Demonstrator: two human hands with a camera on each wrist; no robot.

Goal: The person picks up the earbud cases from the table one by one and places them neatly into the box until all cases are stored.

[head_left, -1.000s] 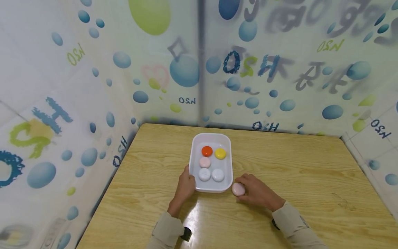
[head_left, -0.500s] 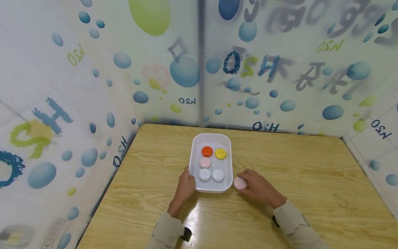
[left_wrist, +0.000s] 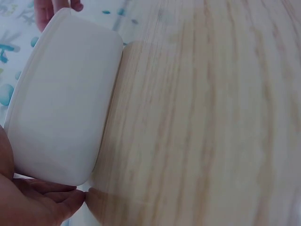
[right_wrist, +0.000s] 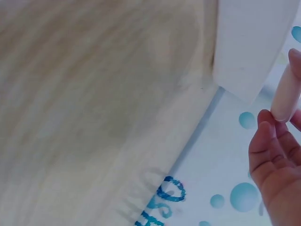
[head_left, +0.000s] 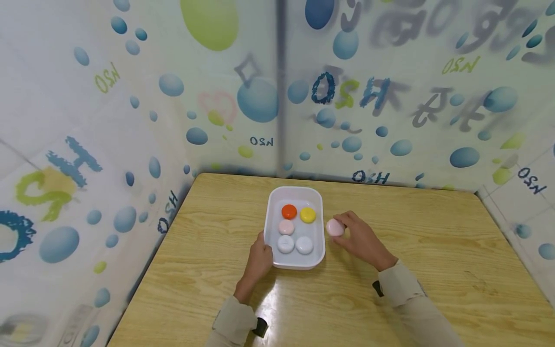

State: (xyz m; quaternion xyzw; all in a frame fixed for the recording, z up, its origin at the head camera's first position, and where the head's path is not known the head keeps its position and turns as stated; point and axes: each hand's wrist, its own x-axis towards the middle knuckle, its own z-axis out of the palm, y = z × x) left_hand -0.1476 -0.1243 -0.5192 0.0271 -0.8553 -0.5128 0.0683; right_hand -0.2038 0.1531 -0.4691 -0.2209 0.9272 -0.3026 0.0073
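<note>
A white rectangular tray (head_left: 295, 260) stands on the wooden table, and my left hand (head_left: 259, 260) grips its near left corner, thumb at the rim. In the left wrist view the fingers curl against the tray's (left_wrist: 66, 99) side. Just right of the tray, my right hand (head_left: 362, 241) pinches a round pale pink disc (head_left: 335, 227) between thumb and fingers. The right wrist view shows that disc (right_wrist: 287, 96) edge-on, held up beside the tray wall. Inside the tray lie a red disc (head_left: 289, 211), a yellow disc (head_left: 308, 215), another pink disc (head_left: 286, 227) and two white discs (head_left: 304, 245).
The wooden table (head_left: 425, 231) extends to both sides of the tray and toward me. Behind it hangs a pale wall covering (head_left: 368, 120) printed with blue and green bubbles. The table's back edge runs close to that wall.
My right hand has moved the pink disc away from me, from beside the tray's near right corner up along its right side. The left hand and tray have stayed put.
</note>
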